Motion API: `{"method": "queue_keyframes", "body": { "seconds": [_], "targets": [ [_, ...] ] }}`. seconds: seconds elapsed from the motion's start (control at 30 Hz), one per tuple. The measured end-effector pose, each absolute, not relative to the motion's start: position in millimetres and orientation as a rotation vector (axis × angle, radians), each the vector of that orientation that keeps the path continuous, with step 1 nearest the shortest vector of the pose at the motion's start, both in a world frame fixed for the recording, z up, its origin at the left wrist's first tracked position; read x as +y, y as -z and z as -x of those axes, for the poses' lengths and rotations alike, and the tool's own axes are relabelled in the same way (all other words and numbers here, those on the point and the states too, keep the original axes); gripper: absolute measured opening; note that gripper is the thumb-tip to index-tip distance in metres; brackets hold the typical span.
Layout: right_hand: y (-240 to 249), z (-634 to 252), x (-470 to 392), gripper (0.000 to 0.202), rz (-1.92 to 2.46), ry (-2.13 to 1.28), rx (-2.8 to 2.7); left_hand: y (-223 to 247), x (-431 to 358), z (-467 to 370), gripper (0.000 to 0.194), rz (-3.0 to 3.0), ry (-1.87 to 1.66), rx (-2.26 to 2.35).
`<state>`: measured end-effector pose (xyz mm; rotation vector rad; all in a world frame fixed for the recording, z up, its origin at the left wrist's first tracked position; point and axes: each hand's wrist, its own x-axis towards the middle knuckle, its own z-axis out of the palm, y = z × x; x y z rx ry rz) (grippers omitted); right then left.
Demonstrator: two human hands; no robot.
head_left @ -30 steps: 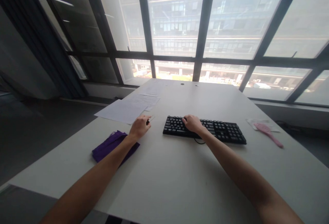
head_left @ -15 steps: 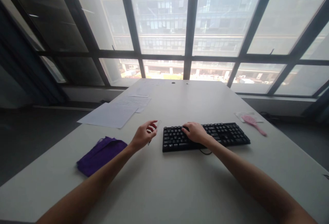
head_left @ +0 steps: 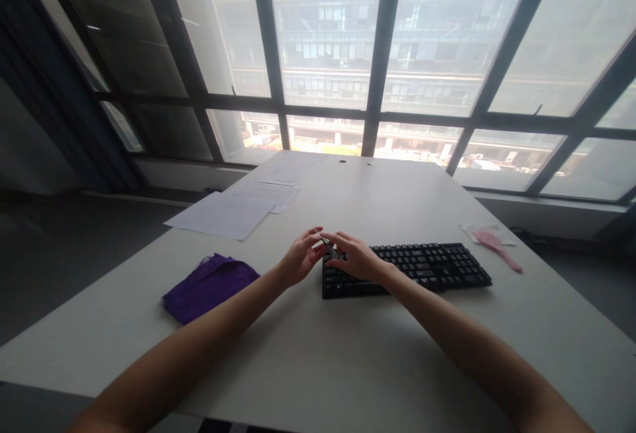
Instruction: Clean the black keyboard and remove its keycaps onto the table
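Note:
A black keyboard (head_left: 432, 264) lies on the white table. Over its left end my right hand (head_left: 355, 257) has its fingers around a thin metallic tool (head_left: 328, 246), too small to name. My left hand (head_left: 301, 257) is just left of the keyboard, its curled fingers at the tool's upper end, meeting the right fingertips. Whether the left fingers grip the tool too is hard to tell. A purple cloth pouch (head_left: 211, 287) lies beside my left forearm.
White paper sheets (head_left: 223, 214) lie at the table's left edge. A pink brush (head_left: 497, 249) rests on a clear wrapper at the right. Large windows stand behind the table (head_left: 318, 367).
My right hand has lifted from the keys and moved left to the thin tool. The left hand has come closer to it. The whole view has tilted and shifted slightly.

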<state>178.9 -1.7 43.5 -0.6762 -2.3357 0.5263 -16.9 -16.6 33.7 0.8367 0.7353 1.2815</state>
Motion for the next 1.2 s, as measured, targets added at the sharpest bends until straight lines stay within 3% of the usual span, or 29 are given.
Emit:
{"method": "queue_keyframes", "body": {
  "seconds": [0.1,0.2,0.3,0.5,0.73,1.2],
  "targets": [
    [-40.4,-168.7,2.8,0.032,0.591,-0.702,-2.126,-28.4,-18.4,19.6,0.026,-0.891,-1.213,0.691],
    [-42.2,-163.0,13.0,0.021,0.593,-0.838,-1.928,-28.0,-18.5,19.0,0.026,-0.914,-1.174,0.678],
    [-46.0,-160.1,26.0,0.021,0.668,-0.854,-1.775,-27.9,-15.4,16.2,0.028,-0.908,-1.213,0.745],
    [-38.5,-158.1,45.8,0.042,0.818,-0.817,-1.524,-26.4,-11.4,20.0,0.035,-1.174,-1.385,0.974],
    [-20.9,-158.3,46.3,0.040,0.828,-0.910,-1.484,-17.7,-11.3,22.9,0.033,-1.508,-1.344,1.209],
    [-13.0,-157.2,38.5,0.038,0.724,-1.106,-1.633,-6.5,-7.5,23.8,0.031,-1.587,-1.220,1.258]
  ]
}}
